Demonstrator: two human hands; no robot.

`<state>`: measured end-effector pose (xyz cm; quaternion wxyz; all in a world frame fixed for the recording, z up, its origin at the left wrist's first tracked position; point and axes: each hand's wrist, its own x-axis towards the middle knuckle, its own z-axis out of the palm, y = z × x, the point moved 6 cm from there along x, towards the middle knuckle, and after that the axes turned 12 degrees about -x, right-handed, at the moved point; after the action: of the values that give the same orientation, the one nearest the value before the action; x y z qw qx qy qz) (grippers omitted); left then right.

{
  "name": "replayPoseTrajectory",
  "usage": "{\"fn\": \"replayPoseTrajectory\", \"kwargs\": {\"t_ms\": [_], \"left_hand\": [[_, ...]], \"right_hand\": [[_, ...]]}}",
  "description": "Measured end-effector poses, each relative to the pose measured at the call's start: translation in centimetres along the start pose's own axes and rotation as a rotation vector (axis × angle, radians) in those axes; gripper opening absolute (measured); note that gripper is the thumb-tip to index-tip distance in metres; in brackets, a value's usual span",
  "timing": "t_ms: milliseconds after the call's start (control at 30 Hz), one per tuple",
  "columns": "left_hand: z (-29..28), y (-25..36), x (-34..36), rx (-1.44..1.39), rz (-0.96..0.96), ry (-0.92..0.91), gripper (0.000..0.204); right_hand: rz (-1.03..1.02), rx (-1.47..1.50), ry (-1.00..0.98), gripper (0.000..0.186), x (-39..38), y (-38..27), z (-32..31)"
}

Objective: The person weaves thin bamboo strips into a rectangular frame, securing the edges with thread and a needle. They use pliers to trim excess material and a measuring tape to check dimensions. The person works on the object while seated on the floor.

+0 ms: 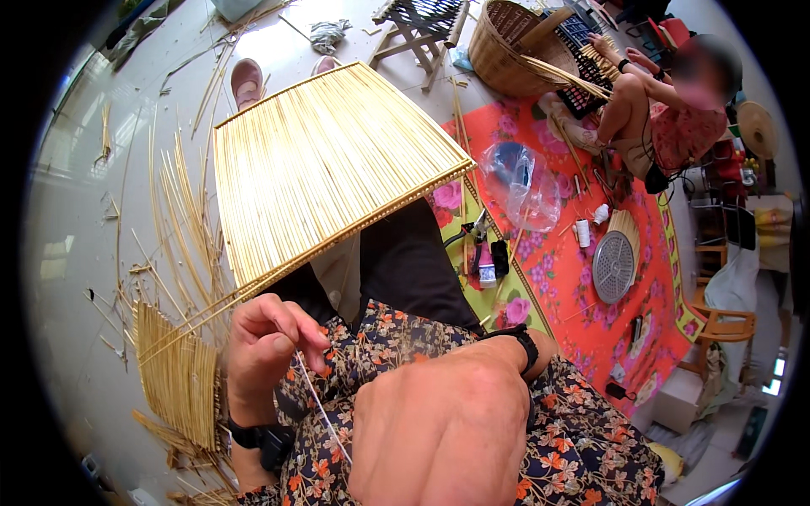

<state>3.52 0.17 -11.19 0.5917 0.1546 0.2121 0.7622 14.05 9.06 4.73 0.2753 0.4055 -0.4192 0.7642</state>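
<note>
My left hand point(266, 346) is raised over the flowered fabric on my lap point(574, 438), thumb and fingers pinched on a white thread point(316, 401). The thread runs down to my right hand point(439, 422), which fills the bottom centre, back up and fingers curled; what they hold is hidden behind the hand. A woven panel of pale straw-coloured sticks point(337, 160) lies across my knees, with long loose strands along its lower edge passing beside my left hand. At the lower left, a second stick panel point(173, 379) rests among scattered sticks.
A patterned red mat point(624, 346) holds pliers point(472, 236), spools point(582, 233), a clear plastic bag point(531, 194) and a perforated metal disc point(613, 266). Beyond are a wicker basket point(498, 42), a folding stool point(418, 25) and another person point(675, 126) working with sticks. Loose sticks point(186, 202) litter the left floor.
</note>
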Motion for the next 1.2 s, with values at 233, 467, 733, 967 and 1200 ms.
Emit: {"fn": "replayPoseTrajectory", "kwargs": {"t_ms": [233,467,733,967,1200], "left_hand": [[-0.2,0.1,0.1,-0.004,-0.004,0.010,0.014],[-0.4,0.1,0.0,-0.001,-0.003,0.035,0.014],[-0.8,0.3,-0.4,0.041,-0.033,0.115,0.009],[-1.5,0.5,-1.0,0.013,0.045,0.131,0.010],[-0.5,2.0,0.6,0.178,0.189,0.230,0.003]], "right_hand": [[0.002,-0.007,0.103,0.023,-0.6,0.3,0.1],[0.034,-0.023,0.083,0.023,0.3,0.3,-0.2],[0.101,-0.147,-0.098,0.027,0.2,-0.7,-0.4],[0.189,-0.309,-0.018,0.024,-1.8,0.8,-1.4],[0.912,-0.277,0.767,0.007,-8.6,4.1,-8.0]]}}
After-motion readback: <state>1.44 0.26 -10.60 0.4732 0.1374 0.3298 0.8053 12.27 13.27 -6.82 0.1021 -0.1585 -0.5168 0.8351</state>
